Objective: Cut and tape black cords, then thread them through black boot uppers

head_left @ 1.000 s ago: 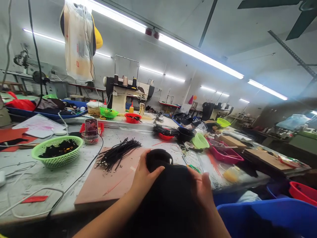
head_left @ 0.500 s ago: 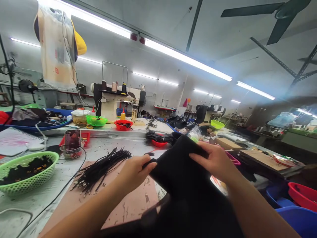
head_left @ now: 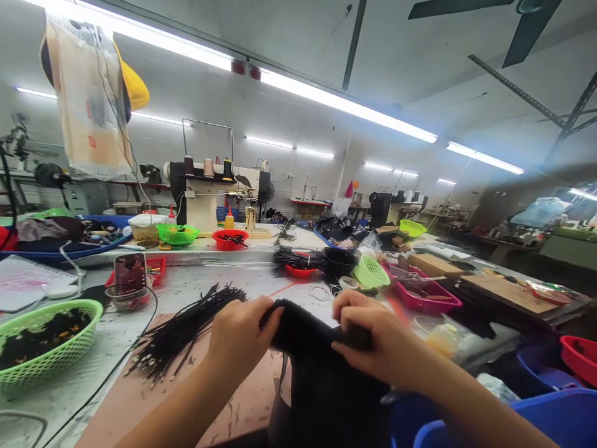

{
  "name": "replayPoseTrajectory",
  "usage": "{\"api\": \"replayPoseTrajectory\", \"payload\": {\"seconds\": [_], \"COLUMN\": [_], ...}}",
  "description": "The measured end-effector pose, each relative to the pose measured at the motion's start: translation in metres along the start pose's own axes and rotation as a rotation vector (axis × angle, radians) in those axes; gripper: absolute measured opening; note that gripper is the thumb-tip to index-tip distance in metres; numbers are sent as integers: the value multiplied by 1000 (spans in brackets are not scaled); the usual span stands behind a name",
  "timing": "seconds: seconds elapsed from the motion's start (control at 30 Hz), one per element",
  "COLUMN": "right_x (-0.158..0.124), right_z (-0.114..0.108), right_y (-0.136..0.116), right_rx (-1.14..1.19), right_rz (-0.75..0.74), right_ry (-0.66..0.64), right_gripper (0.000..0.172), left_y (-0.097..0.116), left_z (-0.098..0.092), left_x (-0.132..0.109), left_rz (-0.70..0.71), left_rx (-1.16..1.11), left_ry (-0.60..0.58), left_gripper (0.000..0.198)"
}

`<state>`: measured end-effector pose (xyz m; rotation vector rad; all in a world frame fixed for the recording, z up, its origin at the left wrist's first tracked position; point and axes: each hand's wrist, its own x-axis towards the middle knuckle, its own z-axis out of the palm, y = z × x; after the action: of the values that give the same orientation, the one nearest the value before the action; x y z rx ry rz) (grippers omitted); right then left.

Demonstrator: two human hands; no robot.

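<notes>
A piece of black fabric (head_left: 321,373) hangs between my two hands, its upper edge folded over and its lower part dropping toward my lap. My left hand (head_left: 240,326) is closed on the left end of that edge, thumb on top. Closed on a bunched part at the right end is my right hand (head_left: 373,330). To the left of my left hand a bundle of black cords (head_left: 186,333) with pale tips lies on a pinkish board (head_left: 121,398). The fabric's lower end is lost in shadow.
A green basket (head_left: 51,367) with black scraps stands at left, near a propped phone (head_left: 130,275). Beyond are a red bowl (head_left: 230,244), a sewing machine (head_left: 201,211) and a magenta basket (head_left: 429,303). Blue tubs (head_left: 559,410) stand at lower right.
Both hands have come down and the fabric's raised peak has dropped into a lower folded edge. My right hand now bunches its end. The view has shifted slightly.
</notes>
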<state>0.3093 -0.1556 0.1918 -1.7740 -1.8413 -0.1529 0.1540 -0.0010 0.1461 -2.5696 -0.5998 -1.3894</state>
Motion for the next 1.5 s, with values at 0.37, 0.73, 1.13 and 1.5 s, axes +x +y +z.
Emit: {"api": "replayPoseTrajectory", "payload": {"seconds": [0.37, 0.73, 1.13, 1.5], "right_x": [-24, -35, -39, -42], "right_z": [75, 110, 152, 126], "right_y": [-22, -8, 14, -25], "right_rx": [145, 197, 314, 201], "right_rz": [-268, -259, -225, -193], "right_ry": [52, 196, 42, 196], "right_gripper": [16, 11, 9, 10], "left_y": [7, 7, 2, 6], "left_z": [4, -4, -3, -13], "left_x": [-20, -31, -47, -49], "left_rz": [-61, -189, -196, -204], "left_rx": [-324, -494, -417, -466], "left_ry": [78, -272, -171, -183], "left_gripper": [21, 22, 18, 17]}}
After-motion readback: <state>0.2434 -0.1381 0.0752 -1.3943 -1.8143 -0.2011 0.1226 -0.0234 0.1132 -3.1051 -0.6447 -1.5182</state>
